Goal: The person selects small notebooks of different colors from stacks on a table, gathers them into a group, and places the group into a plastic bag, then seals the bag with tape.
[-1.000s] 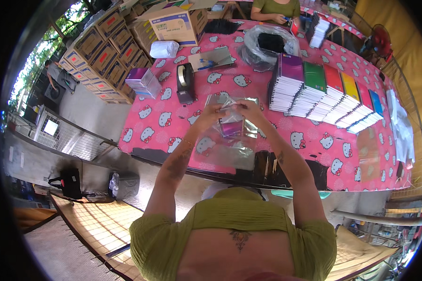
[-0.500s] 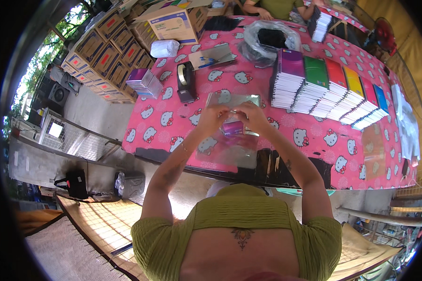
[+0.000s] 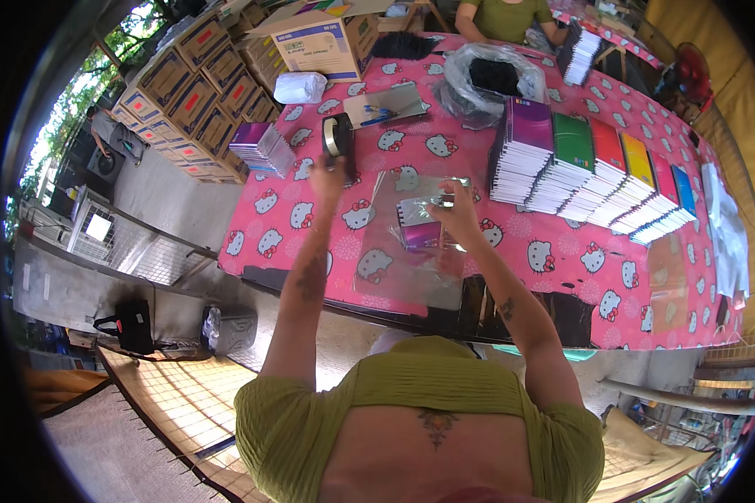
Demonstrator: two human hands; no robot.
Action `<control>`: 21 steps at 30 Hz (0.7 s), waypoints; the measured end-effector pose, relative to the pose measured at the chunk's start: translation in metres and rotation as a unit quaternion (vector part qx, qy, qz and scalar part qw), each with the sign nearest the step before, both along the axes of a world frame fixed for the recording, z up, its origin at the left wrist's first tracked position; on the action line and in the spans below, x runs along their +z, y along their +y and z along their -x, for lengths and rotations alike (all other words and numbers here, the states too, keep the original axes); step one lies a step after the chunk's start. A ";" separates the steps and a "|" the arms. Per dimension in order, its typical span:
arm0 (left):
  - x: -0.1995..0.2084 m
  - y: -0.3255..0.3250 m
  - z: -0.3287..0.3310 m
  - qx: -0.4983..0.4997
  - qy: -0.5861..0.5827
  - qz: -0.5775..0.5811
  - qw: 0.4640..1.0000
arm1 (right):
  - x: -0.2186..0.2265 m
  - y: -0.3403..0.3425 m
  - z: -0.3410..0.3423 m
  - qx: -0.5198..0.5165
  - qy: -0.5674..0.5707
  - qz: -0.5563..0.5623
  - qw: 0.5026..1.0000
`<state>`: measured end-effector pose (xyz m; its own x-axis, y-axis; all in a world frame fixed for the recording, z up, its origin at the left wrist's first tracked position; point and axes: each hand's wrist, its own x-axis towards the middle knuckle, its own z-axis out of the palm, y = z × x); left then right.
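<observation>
A small purple notebook (image 3: 424,235) with a spiral edge lies on a sheet of clear plastic film (image 3: 377,264) in front of me. My right hand (image 3: 457,216) pinches a fold of the film at the notebook's upper right. My left hand (image 3: 328,176) is at the near end of a black tape dispenser (image 3: 338,138), its fingers slightly spread and a little blurred. Whether a strip of tape is between those fingers is too small to make out.
Stacks of notebooks (image 3: 575,163) in several colours stand to the right. A smaller purple stack (image 3: 260,149), a white bundle (image 3: 300,87) and an open carton (image 3: 323,50) are at the left. Beyond are a plastic bag (image 3: 457,84) and another person (image 3: 505,21). Cartons (image 3: 189,101) are piled beside the table.
My left hand has left the film and moved up and left to the tape dispenser. My right hand stays at the film, slightly further right, and the notebook shows more.
</observation>
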<state>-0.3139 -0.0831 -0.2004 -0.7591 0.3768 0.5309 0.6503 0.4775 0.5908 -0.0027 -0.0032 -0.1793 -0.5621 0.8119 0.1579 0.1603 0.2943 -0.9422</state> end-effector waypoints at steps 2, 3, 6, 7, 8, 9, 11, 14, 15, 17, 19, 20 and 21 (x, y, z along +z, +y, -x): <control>-0.008 -0.022 0.061 -0.066 -0.134 0.049 0.988 | 0.002 -0.006 0.008 0.007 0.022 0.005 1.000; -0.008 -0.013 0.065 -0.107 -0.282 0.003 0.953 | -0.001 -0.002 0.007 -0.003 0.026 0.005 1.000; -0.012 -0.015 0.075 -0.177 -0.529 -0.124 0.821 | -0.004 -0.003 0.003 -0.014 0.004 0.000 1.000; -0.014 -0.015 0.075 -0.184 -0.504 -0.163 0.828 | -0.004 -0.004 0.006 -0.010 0.014 -0.001 1.000; -0.020 -0.019 0.076 -0.187 -0.476 -0.202 0.835 | -0.001 -0.008 0.007 0.000 0.019 0.001 1.000; -0.025 -0.004 0.061 -0.142 -0.369 -0.239 0.887 | -0.002 -0.006 0.005 -0.001 0.019 0.001 1.000; -0.034 0.012 0.017 -0.100 -0.452 -0.314 0.829 | -0.011 0.004 -0.006 -0.024 0.006 -0.002 1.000; -0.049 -0.025 0.037 -0.105 -0.464 -0.330 0.815 | -0.005 -0.003 0.009 -0.007 0.027 -0.011 1.000; -0.055 -0.039 0.051 -0.073 -0.386 -0.282 0.876 | -0.001 -0.010 0.013 0.006 0.036 -0.009 0.999; -0.043 -0.021 0.032 0.063 -0.075 0.081 0.992 | -0.010 -0.001 0.000 -0.017 0.019 -0.008 1.000; -0.015 -0.036 0.036 0.056 -0.064 0.206 0.975 | -0.012 -0.007 0.001 -0.016 0.027 -0.010 0.999; 0.005 -0.037 0.039 0.050 -0.053 0.265 0.962 | -0.011 -0.006 0.005 -0.018 0.036 -0.013 0.999; 0.045 -0.013 -0.003 -0.107 -0.063 0.258 0.958 | -0.019 0.004 -0.002 -0.042 0.038 -0.009 0.998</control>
<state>-0.3109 -0.0962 -0.1556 -0.6813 0.7180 0.1424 0.7048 0.5909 0.3925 -0.0002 0.0011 -0.1982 -0.4778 0.8525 0.2119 0.1134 0.2990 -0.9475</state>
